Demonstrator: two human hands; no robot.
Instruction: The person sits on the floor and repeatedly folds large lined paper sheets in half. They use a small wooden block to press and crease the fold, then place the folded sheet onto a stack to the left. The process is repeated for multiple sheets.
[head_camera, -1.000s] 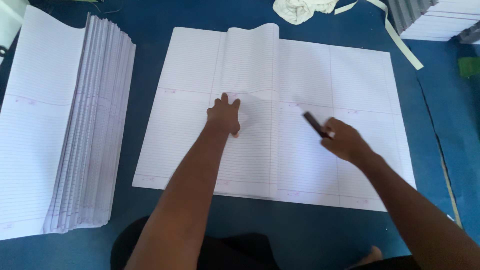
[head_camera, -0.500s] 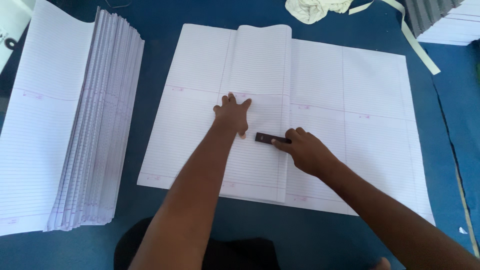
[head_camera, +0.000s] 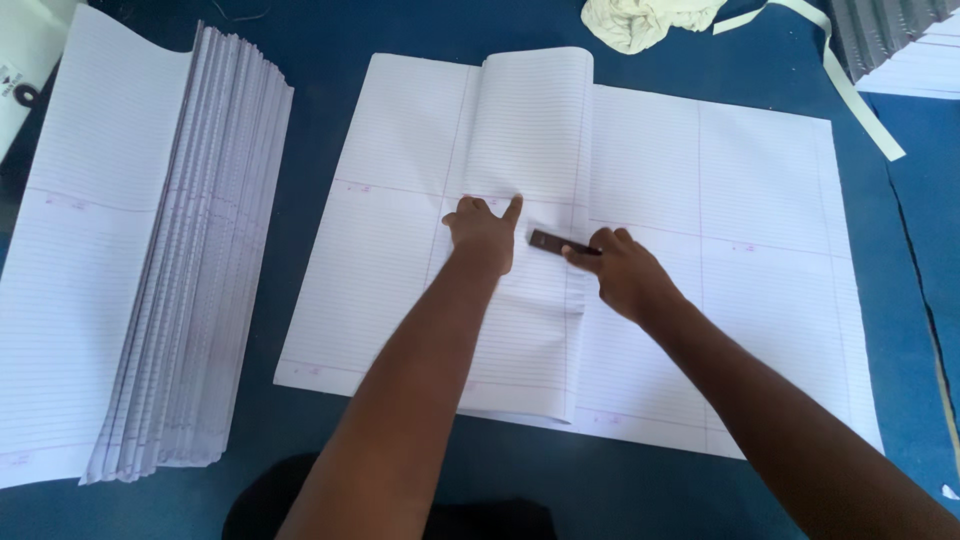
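1. The folded sheet under my hands — white, ruled with fine grey horizontal lines, crossed by thin pale-red margin lines.
2. The short flat tool in my right hand — dark brown, nearly black, plain.
3. The stack of sheets at my left — the same white with grey ruling; its fanned edges read as grey-lilac stripes.
4. The table surface — deep, even blue.
5. The crumpled cloth at the top — cream-white, unpatterned.
6. The paper strip beside it — pale off-white.
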